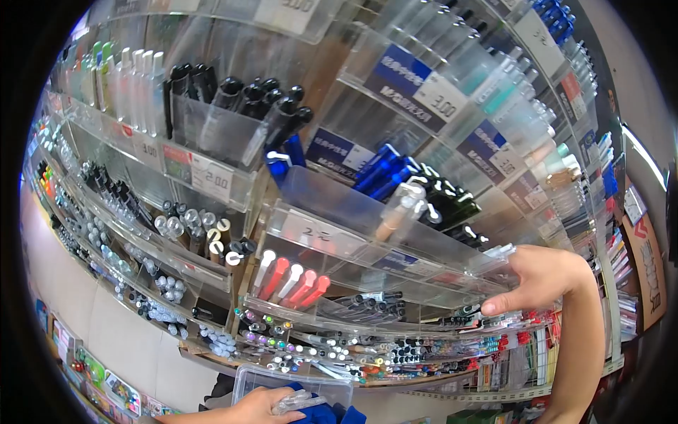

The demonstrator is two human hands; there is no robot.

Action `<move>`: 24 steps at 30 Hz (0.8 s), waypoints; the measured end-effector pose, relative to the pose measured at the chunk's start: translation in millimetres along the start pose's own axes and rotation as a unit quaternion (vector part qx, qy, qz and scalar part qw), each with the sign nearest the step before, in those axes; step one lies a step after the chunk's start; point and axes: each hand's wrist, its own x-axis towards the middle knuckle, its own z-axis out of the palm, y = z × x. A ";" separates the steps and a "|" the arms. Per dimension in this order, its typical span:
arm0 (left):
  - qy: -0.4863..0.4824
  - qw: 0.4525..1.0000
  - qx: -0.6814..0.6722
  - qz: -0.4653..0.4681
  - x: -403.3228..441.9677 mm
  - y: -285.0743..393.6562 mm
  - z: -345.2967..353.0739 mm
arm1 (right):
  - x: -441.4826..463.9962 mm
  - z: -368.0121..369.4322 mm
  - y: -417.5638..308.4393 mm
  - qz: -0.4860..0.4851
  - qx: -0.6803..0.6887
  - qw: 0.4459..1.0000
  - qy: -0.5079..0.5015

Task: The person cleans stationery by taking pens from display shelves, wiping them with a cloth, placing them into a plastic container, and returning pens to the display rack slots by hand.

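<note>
At the right, my right hand [533, 279] reaches to the end of a clear acrylic pen tray [367, 251], its thumb below the tray's edge and its fingers partly hidden behind clear plastic. My left hand [272, 406], at the bottom, is closed on several clear pens [296, 401], beside a clear plastic bin [293, 378]. Blue pens [385, 173] and dark pens [448, 198] stand in the tray left of my right hand. Red and white pens [293, 279] stand in a lower compartment.
Tiered shelves with many pens and price labels [210, 177] fill the view. Black-capped pens [261, 99] stand at the upper left. A cardboard box [643, 268] is at the far right. Colourful packages [120, 392] lie at the lower left, beside the pale floor [127, 325].
</note>
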 end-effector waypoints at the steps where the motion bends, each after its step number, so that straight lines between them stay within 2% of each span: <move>1: -0.003 1.000 -0.018 0.012 3.2 -12.9 2.8 | 0.2 -7.0 -2.7 0.066 -0.019 0.996 -0.064; 4: -0.002 0.999 -0.048 0.021 5.2 -22.5 6.2 | 7.1 -8.6 15.2 0.017 0.024 0.994 -0.101; 6: 0.001 0.999 -0.045 0.017 5.3 -19.7 6.0 | 15.2 -13.0 29.3 0.029 0.044 0.982 -0.183; 8: 0.004 1.000 -0.025 0.014 4.4 -13.4 4.9 | 22.1 -13.9 33.6 -0.001 0.115 0.969 -0.218; 9: 0.006 1.000 -0.020 0.015 4.2 -11.3 4.4 | 23.7 -19.2 32.5 0.016 0.076 0.965 -0.250; 12: 0.016 1.000 -0.019 0.017 3.4 -11.0 5.0 | 23.7 -19.8 37.2 -0.043 0.094 0.960 -0.261; 15: 0.024 0.999 -0.030 0.019 3.9 -15.5 6.1 | 31.9 -8.9 67.6 -0.076 0.204 0.934 -0.282; 19: 0.043 0.998 -0.028 0.024 0.5 -14.9 6.6 | 12.0 -11.2 54.1 -0.061 0.242 0.953 -0.173; 22: 0.062 0.997 0.029 0.039 -9.1 6.9 4.4 | -1.2 -7.9 44.4 0.061 0.405 0.908 -0.083; 23: 0.067 0.995 0.058 0.047 -10.4 14.0 2.9 | -7.4 -11.0 46.4 0.163 0.418 0.894 -0.013; 24: 0.077 0.993 0.072 0.058 -9.1 14.4 1.7 | -8.3 -10.9 44.4 0.160 0.408 0.899 -0.008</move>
